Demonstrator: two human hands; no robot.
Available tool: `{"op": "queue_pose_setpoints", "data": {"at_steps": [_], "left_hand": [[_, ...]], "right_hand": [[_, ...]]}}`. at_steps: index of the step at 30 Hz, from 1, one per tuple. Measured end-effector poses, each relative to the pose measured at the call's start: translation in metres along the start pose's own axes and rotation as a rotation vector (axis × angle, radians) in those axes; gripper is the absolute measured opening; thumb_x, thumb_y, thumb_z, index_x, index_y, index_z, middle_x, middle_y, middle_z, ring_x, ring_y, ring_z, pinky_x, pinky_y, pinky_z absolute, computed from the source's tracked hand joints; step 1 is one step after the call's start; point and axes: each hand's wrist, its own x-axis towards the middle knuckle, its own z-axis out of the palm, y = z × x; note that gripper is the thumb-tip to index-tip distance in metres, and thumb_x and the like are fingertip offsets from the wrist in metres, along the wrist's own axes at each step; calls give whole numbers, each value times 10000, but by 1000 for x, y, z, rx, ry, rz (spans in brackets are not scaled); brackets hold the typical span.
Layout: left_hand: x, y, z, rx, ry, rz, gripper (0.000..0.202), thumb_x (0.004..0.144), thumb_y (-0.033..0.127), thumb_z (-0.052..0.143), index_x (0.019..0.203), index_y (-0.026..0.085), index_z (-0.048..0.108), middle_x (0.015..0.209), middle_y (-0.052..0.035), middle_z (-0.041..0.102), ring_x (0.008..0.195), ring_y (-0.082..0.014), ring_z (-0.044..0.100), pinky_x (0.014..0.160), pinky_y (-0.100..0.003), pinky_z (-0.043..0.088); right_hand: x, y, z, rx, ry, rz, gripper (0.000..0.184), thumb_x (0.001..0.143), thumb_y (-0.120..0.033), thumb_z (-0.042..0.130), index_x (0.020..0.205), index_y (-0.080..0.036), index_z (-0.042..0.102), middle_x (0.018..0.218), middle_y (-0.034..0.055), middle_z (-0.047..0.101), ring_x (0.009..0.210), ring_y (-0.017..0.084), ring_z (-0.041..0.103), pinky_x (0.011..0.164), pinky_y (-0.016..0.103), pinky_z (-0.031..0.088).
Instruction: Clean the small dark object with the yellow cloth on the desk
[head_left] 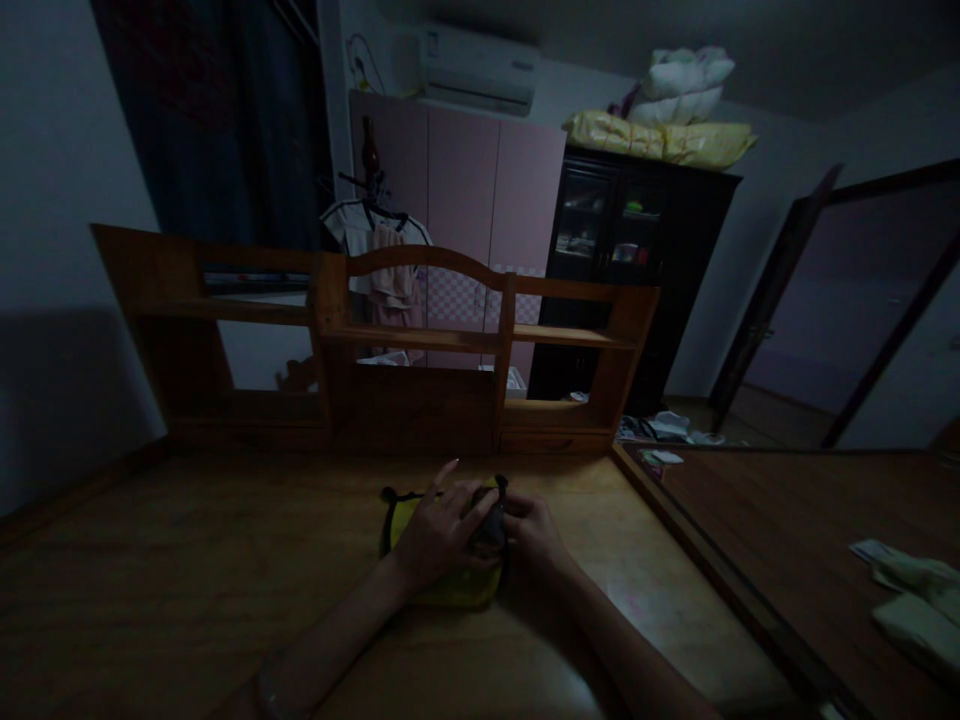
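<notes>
A yellow pouch [465, 590] with black trim lies on the wooden desk [315, 620]; its upper corners have small black tabs. My left hand [442, 530] rests across it, fingers curled over the upper right part, one finger lifted. Close to the left fingertips shows a dark grey patch [491, 528], and I cannot tell whether it is part of the pouch or a separate item. At the pouch's right edge, my right hand [532, 525] has its fingers bent together against the black trim. What exactly these fingers pinch is hidden in the dim light.
Along the desk's back stands a wooden shelf unit [420, 340] with open compartments. A raised wooden edge [697, 540] borders the desk on the right. Beyond it, pale cloth [922, 610] lies on a brown surface. Pink wardrobes [461, 180] and a dark cabinet [637, 270] stand behind.
</notes>
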Motion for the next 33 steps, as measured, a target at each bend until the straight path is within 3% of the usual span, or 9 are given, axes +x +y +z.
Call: {"op": "queue_pose_setpoints", "data": {"at_steps": [5, 10, 19, 25, 33], "left_hand": [[4, 0, -6, -71, 50, -40, 710, 747, 587, 592, 1305, 162, 484, 1100, -139, 637, 1009, -291, 609, 1100, -601, 281], [4, -3, -6, -135, 66, -55, 775, 714, 572, 625, 1326, 141, 426, 1082, -134, 634, 1008, -293, 603, 1109, -601, 265], [1, -8, -2, -178, 110, -49, 786, 709, 679, 594, 1274, 169, 397, 1074, -119, 623, 1003, -286, 597, 1090, -611, 289], [0, -8, -1, -193, 64, -84, 802, 723, 709, 562, 1287, 170, 377, 1072, -115, 599, 996, -292, 579, 1103, -616, 251], [-2, -8, 1, -229, 34, -80, 781, 755, 746, 468, 1273, 166, 390, 1054, -111, 585, 982, -288, 570, 1097, -616, 259]], "right_hand": [[-1, -2, -1, -59, -19, -28, 241, 716, -341, 729, 866, -153, 745, 802, 36, 711, 730, 200, 633, 664, 283, 468], [-2, -5, 1, -138, -27, -70, 280, 744, -418, 700, 766, -141, 739, 707, 16, 681, 657, 176, 590, 615, 260, 438], [-1, 1, -1, -146, -113, -61, 350, 772, -481, 666, 867, -152, 740, 781, 23, 687, 718, 180, 592, 659, 259, 437], [-2, -1, 5, -75, -70, -76, 284, 713, -394, 738, 918, -198, 732, 880, 27, 710, 815, 220, 632, 758, 310, 473], [-4, -1, 8, -137, -65, -157, 164, 756, -259, 680, 902, -191, 710, 847, 27, 692, 830, 230, 633, 762, 323, 481]]}}
